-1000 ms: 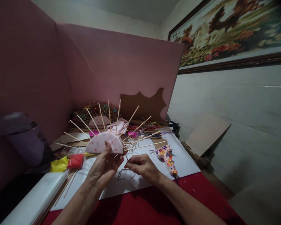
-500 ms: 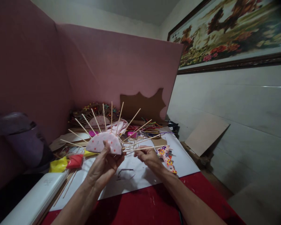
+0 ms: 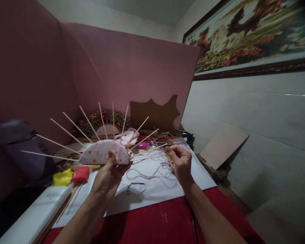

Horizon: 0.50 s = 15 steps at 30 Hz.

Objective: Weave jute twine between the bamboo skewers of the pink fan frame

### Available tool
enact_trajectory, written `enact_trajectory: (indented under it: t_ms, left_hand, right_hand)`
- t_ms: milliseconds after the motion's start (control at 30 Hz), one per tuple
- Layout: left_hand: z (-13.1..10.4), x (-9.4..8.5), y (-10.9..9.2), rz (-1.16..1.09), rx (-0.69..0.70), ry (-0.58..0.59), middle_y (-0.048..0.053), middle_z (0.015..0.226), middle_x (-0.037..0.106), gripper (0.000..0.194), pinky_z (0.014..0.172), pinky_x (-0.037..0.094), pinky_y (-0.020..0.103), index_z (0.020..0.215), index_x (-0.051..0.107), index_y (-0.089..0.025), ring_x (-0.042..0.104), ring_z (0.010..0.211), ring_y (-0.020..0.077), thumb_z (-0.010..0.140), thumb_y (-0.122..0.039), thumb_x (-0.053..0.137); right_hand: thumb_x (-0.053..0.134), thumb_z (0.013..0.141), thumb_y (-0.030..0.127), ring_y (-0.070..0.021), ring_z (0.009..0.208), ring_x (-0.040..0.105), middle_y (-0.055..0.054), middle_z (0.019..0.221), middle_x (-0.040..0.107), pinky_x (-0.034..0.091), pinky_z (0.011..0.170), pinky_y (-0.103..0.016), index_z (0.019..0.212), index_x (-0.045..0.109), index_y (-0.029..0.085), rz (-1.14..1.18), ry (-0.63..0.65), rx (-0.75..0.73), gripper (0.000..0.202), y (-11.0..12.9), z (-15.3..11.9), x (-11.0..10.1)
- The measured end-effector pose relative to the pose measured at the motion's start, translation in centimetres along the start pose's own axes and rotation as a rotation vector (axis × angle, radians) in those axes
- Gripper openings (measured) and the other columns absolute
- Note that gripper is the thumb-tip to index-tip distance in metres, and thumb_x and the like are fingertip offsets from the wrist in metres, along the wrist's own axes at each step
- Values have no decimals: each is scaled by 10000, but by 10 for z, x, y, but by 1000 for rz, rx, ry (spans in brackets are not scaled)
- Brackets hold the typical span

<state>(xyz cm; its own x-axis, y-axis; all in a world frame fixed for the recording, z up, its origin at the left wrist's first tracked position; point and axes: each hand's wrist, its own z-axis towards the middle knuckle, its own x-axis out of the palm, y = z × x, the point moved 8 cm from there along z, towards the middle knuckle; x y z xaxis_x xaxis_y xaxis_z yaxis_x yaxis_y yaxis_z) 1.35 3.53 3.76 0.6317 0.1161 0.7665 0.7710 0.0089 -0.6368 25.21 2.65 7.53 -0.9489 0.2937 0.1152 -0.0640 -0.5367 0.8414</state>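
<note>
At eight o'clock from the centre of my view, the left hand grips the dotted pale-pink half-disc, thumb pressed on its front face and the other fingers behind and under it. The half-disc is held up over the white sheet, flat edge down, with slim wooden sticks fanning from its rim from about nine round to three o'clock.

Out between four and five o'clock I have the right hand, its fingers curled and thumb and forefinger brought together near the tips of the lowest right-side sticks. From here I cannot tell what, if anything, they pinch.

Loose pale twine loops over the sheet at six o'clock, running toward the right hand. Left of the left wrist, at eight, I see a red packet just beside a yellow packet. Farther back at nine stands a decorated fan piece; at twelve, a jagged brown cardboard cut-out.
</note>
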Motion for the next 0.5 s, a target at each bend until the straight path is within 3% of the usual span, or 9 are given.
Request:
enact_trajectory:
  t_ms: [133, 267, 367, 500]
  left_hand:
    - [0, -1, -5, 66, 35, 6, 69, 762, 679, 107, 587, 578, 339, 901, 579, -133, 665, 636, 188, 825, -203, 551]
    - [1, 0, -9, 245, 47, 51, 93, 799, 686, 298, 498, 559, 296, 1062, 536, -134, 670, 594, 207, 786, -220, 607]
    - [-1, 0, 1, 330, -120, 86, 103, 717, 678, 233, 460, 535, 272, 973, 561, -98, 661, 555, 206, 806, -260, 580]
    - [-10, -2, 21, 281, -426, 96, 92, 603, 655, 205, 463, 522, 269, 811, 571, -105, 643, 516, 193, 833, -305, 532]
  right_hand:
    - [627, 765, 338, -96, 479, 362, 29, 513, 444, 289, 470, -248, 615, 589, 186, -196, 62, -169, 217, 24, -4, 2]
    - [647, 755, 279, -124, 549, 479, -6, 594, 579, 366, 533, -264, 670, 661, 188, -357, 147, -389, 125, 53, 1, 4]
    - [662, 741, 269, -123, 563, 508, -6, 601, 603, 380, 536, -255, 680, 672, 178, -369, 143, -423, 110, 59, 11, 0]
    - [695, 699, 306, -90, 489, 443, 22, 535, 550, 333, 468, -226, 621, 649, 168, -190, 53, -268, 165, 36, 25, -13]
